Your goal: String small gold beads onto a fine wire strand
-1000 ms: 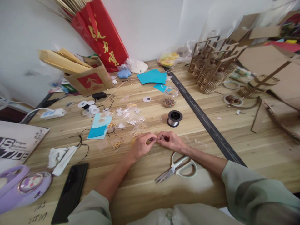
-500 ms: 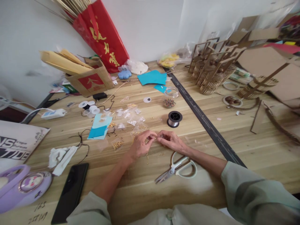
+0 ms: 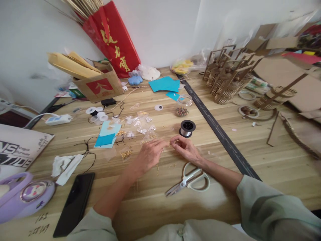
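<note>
Over the middle of the wooden table, my left hand has its fingers drawn together, its back turned up; what it pinches is too small to name. Facing it, my right hand is closed, thumb against fingertips, on something I cannot make out. The fingertips of both hands nearly meet. A short gold chain lies below my left hand. White-handled scissors rest partly open below my right hand. Behind that hand stands a black spool of clear thread. Small bags of gold beads lie left of my left hand.
A jar of mixed beads and blue sheets are farther back. A black phone lies at the left front. Small wooden baskets stand at the back right. A red bag leans on the wall.
My left hand has turned over so its back faces up, hiding its thumb. My right hand's fingertips have shifted slightly up and away from the left fingertips.
</note>
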`<state>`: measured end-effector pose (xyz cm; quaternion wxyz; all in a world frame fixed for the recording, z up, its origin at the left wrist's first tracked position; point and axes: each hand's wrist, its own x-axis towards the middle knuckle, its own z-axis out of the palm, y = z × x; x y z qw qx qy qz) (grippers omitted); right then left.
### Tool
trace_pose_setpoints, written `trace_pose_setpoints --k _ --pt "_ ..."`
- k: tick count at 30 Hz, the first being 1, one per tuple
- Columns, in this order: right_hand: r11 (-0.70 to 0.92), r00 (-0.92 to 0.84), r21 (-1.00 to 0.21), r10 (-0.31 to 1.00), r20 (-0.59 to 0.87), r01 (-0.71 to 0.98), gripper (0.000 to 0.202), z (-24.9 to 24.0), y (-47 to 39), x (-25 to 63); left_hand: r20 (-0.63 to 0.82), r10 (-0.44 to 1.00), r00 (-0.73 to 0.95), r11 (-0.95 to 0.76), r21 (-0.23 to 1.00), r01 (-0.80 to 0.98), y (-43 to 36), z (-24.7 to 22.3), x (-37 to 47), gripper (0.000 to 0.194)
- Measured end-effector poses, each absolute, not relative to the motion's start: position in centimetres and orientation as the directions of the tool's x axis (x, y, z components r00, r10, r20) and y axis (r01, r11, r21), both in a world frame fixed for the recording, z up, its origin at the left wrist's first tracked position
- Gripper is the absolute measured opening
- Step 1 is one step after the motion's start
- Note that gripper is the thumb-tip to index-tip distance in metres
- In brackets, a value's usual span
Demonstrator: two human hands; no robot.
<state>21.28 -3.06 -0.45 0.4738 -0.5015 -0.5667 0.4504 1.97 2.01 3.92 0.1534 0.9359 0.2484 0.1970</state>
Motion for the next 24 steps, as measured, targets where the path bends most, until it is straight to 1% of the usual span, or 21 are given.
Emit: trace_pose_setpoints --k 5,9,12,16,24 --pt "0.114 -0.06 -0.982 0.993 0.106 0.148 0.03 0.1 -3.3 21.1 0.294 0.515 0.805 -0.833 0.392 0.39 1.8 4.3 2.0 0.025" --pt "0.11 -0.149 -0.981 0.985 0.085 0.163 0.035 0.6 -3.7 20.7 0.258 0.51 0.82 -0.825 0.415 0.383 1.2 4.4 2.3 0.021" --pt "0.137 -0.188 -0.973 0.977 0.102 0.186 0.029 0.8 -3.9 20.4 0.274 0.52 0.809 -0.814 0.444 0.373 0.8 4.1 2.6 0.017" --pt "0.139 -0.189 -0.973 0.977 0.103 0.187 0.026 0.8 -3.9 20.3 0.294 0.536 0.791 -0.799 0.48 0.363 0.7 3.8 2.6 0.015" --pt "0.158 -0.187 -0.954 0.976 0.112 0.255 0.01 1.0 -4.0 20.2 0.329 0.571 0.752 -0.779 0.506 0.37 0.9 4.2 2.6 0.015"
